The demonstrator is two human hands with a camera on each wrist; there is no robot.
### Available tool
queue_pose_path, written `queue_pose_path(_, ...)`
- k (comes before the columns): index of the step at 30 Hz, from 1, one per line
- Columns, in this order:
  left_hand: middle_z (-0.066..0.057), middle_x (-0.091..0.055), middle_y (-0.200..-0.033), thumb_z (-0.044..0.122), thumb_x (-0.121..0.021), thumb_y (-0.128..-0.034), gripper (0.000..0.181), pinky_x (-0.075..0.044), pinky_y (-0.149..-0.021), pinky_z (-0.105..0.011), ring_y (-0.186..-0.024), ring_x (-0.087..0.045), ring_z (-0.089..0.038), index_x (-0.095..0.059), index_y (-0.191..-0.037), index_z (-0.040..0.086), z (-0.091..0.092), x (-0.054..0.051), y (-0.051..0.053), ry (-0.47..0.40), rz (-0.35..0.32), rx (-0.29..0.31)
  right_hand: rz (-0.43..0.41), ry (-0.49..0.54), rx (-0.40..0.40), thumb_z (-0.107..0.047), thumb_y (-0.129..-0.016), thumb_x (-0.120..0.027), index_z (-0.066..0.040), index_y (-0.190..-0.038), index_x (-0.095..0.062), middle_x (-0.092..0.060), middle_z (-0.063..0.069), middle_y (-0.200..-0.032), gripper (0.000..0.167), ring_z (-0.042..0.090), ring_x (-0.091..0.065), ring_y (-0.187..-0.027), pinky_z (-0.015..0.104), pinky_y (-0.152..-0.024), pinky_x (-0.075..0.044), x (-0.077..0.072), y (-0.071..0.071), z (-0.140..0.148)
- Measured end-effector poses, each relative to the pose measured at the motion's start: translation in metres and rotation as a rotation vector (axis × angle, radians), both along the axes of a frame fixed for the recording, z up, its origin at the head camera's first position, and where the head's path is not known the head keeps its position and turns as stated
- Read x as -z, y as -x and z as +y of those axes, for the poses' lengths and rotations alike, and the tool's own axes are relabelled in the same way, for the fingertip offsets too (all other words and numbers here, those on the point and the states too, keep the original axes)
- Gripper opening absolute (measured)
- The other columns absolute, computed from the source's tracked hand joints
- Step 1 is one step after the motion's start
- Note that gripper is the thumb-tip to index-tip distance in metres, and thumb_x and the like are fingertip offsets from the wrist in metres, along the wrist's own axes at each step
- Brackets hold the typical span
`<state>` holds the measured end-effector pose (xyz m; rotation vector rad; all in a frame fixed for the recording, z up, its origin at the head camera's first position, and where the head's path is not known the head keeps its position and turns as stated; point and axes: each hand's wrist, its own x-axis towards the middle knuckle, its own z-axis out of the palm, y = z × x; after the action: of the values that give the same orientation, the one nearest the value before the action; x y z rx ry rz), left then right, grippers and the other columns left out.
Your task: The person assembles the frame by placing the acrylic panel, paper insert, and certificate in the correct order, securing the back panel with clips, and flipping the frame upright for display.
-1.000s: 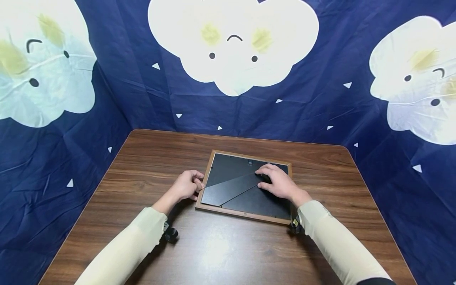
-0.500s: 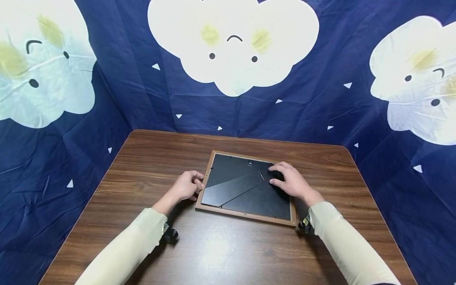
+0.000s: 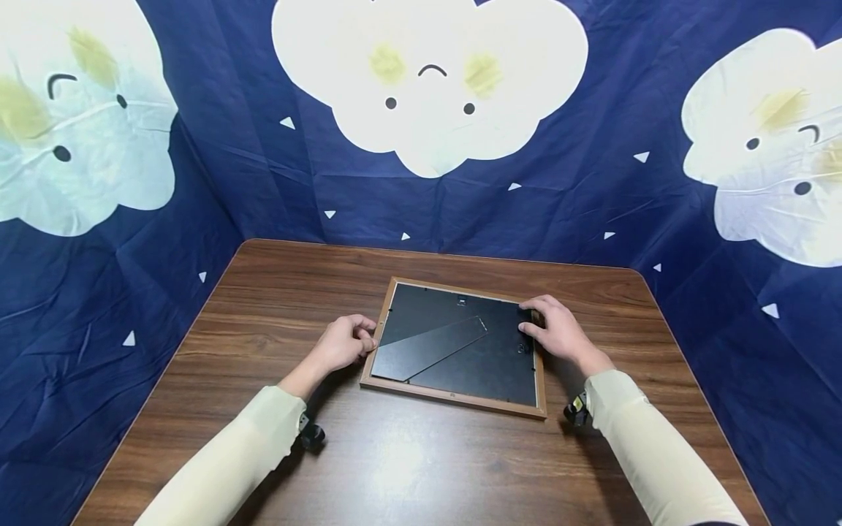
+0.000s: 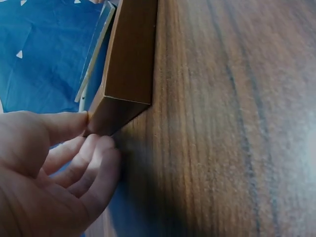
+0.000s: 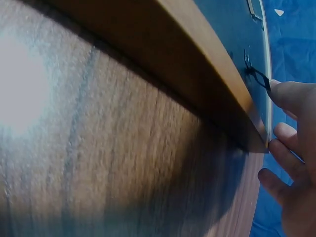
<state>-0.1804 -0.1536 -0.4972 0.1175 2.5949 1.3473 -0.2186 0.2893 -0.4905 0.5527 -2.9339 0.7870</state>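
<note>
A picture frame [image 3: 454, 397] with a wooden border lies face down, its black back board [image 3: 421, 310] upward. A slanted stand leg [image 3: 430, 349] rests nearly flat on the board. My left hand [image 3: 337, 343] pinches the frame's left edge; the left wrist view shows the thumb on top and the fingers bent against the side. At the upper right edge is my right hand [image 3: 559, 332], its fingers loosely bent and spread. In the right wrist view, its thumb is beside a small black hanger hook [image 5: 259, 78]; whether they touch I cannot tell.
The wooden table [image 3: 296, 292] has a glare spot in front of the frame. Blue cloth walls [image 3: 421, 208] with white clouds surround its back and sides. A small black camera sits under each wrist, at left [image 3: 311, 435] and right [image 3: 577, 409].
My right hand has slid right from the stand leg's upper end to the frame's right edge, uncovering the leg's top and the hanger hook. The left hand has stayed put.
</note>
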Motion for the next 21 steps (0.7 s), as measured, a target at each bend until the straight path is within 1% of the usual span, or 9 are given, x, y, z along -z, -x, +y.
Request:
queue_pose_path(3,0.000,-0.067,-0.081,0.009,-0.073,-0.0888,0.028,-0.052,-0.059,-0.026,-0.065,-0.063,-0.010,-0.069,-0.115,0.001,-0.001,0.000,0.000,0.058,0.058,0.007,-0.010,-0.004,0.021,-0.021,-0.093,-0.075,-0.006,-0.131,-0.066,-0.061,0.016,-0.131,0.041,0.035,-0.059,-0.117,0.054,-0.101,-0.046,0.000,0.001,0.003)
queue_pose_path(6,0.001,-0.067,-0.081,0.012,-0.074,-0.0890,0.027,-0.052,-0.061,-0.027,-0.064,-0.064,-0.010,-0.070,-0.114,0.002,0.000,-0.001,-0.002,0.084,0.083,0.013,-0.022,-0.008,0.040,-0.022,-0.094,-0.074,-0.006,-0.132,-0.065,-0.059,0.017,-0.132,0.042,0.035,-0.059,-0.116,0.054,-0.101,-0.046,0.000,0.003,0.005)
queue_pose_path(10,-0.001,-0.067,-0.083,0.011,-0.072,-0.0906,0.023,-0.056,-0.058,-0.030,-0.063,-0.067,-0.017,-0.070,-0.112,0.003,-0.001,-0.004,-0.005,0.048,0.063,0.012,-0.038,0.005,0.055,-0.021,-0.095,-0.072,-0.003,-0.133,-0.063,-0.058,0.019,-0.133,0.042,0.038,-0.058,-0.118,0.056,-0.103,-0.044,0.000,0.005,0.007)
queue_pose_path(14,-0.003,-0.069,-0.084,0.010,-0.069,-0.0923,0.014,-0.057,-0.055,-0.032,-0.062,-0.068,-0.022,-0.071,-0.105,0.005,-0.002,-0.008,-0.009,0.019,0.049,0.026,-0.039,0.021,0.056,-0.019,-0.096,-0.072,-0.002,-0.133,-0.063,-0.058,0.021,-0.132,0.041,0.039,-0.057,-0.118,0.057,-0.103,-0.044,0.003,0.007,0.010)
queue_pose_path(16,-0.004,-0.070,-0.083,0.010,-0.069,-0.0926,0.011,-0.056,-0.055,-0.032,-0.062,-0.067,-0.024,-0.072,-0.102,0.005,-0.003,-0.009,-0.010,0.013,0.047,0.038,-0.047,0.027,0.064,-0.019,-0.097,-0.071,-0.002,-0.133,-0.063,-0.058,0.021,-0.132,0.041,0.038,-0.058,-0.116,0.056,-0.102,-0.044,0.003,0.008,0.011)
queue_pose_path(21,-0.003,-0.069,-0.084,0.011,-0.069,-0.0927,0.009,-0.055,-0.057,-0.032,-0.062,-0.066,-0.023,-0.071,-0.100,0.007,-0.004,-0.010,-0.012,0.022,0.034,0.062,-0.067,0.041,0.082,-0.020,-0.097,-0.070,-0.002,-0.133,-0.062,-0.058,0.021,-0.130,0.041,0.038,-0.059,-0.113,0.055,-0.101,-0.046,0.003,0.011,0.011)
